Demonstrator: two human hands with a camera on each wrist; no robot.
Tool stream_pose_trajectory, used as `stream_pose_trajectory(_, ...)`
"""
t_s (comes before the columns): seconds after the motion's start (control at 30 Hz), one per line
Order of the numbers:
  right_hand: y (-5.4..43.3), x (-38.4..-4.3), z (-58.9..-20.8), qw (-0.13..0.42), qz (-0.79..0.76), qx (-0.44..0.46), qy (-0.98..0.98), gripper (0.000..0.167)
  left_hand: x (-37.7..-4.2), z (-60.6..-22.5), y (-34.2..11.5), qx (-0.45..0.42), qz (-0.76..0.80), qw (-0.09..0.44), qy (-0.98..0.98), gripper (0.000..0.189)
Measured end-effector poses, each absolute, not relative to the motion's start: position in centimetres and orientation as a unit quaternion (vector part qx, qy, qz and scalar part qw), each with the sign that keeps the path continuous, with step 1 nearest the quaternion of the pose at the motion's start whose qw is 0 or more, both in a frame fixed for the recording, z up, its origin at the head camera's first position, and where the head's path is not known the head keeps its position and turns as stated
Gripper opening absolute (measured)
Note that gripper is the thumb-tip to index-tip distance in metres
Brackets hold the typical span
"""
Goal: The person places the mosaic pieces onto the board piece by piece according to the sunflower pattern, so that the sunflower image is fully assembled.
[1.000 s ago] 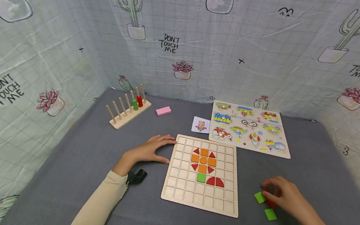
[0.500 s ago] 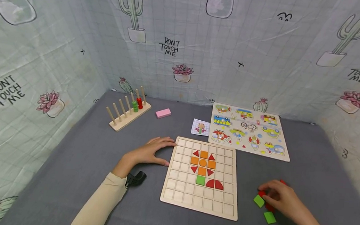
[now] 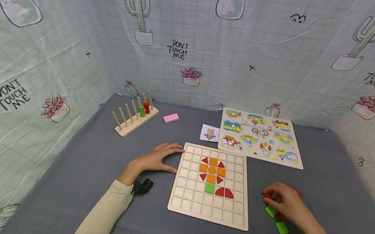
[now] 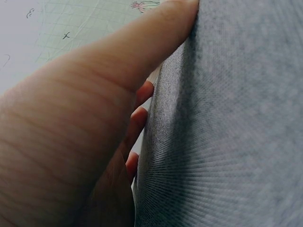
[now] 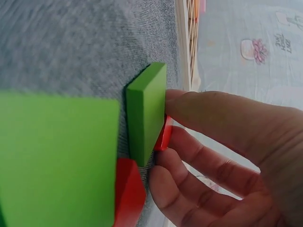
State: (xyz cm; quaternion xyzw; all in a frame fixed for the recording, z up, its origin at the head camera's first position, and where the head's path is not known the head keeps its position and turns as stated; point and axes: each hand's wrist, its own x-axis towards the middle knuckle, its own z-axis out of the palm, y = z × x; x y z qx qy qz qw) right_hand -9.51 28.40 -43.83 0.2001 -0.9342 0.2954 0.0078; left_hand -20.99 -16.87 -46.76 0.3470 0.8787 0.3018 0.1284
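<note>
My left hand (image 3: 154, 158) rests at the left edge of the wooden grid board (image 3: 176, 199), its thumb and fingertips at the rim. On the board lie orange squares with an orange circle (image 3: 212, 170), small red triangles, a green square (image 3: 210, 188) and two red quarter-rounds (image 3: 224, 193). Right of the board, my right hand (image 3: 284, 201) pinches a red piece (image 3: 268, 196) between thumb and fingers; its shape is mostly hidden. Close by lie a green square block (image 5: 147, 113), a nearer green block (image 5: 57, 156) and a red piece (image 5: 129, 194). Another red piece (image 3: 298, 193) shows behind the hand.
A small pattern card (image 3: 210, 133) lies behind the board, beside a vehicle peg puzzle (image 3: 261, 140). A pink block (image 3: 171, 118) and a peg rack (image 3: 136, 122) with green and red beads stand at the back left. A printed cloth hangs behind the grey table.
My right hand has shifted slightly left, and the red piece at its fingertips has moved left past the green block. The left hand stays at the board's edge.
</note>
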Motion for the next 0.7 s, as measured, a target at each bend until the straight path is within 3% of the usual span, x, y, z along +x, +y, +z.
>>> stream_pose_trajectory(0.33, 28.0, -9.7, -43.5, -0.024, 0.29, 0.147, -0.945, 0.026, -21.0, -46.8, -16.9, 0.347, 0.3, 0.127, 0.879, 0.074)
stream_pose_trajectory(0.7, 26.8, -9.9, -43.3, 0.01, 0.296, 0.174, -0.939, 0.024, -21.0, -46.8, -16.9, 0.344, 0.296, 0.131, 0.881, 0.074)
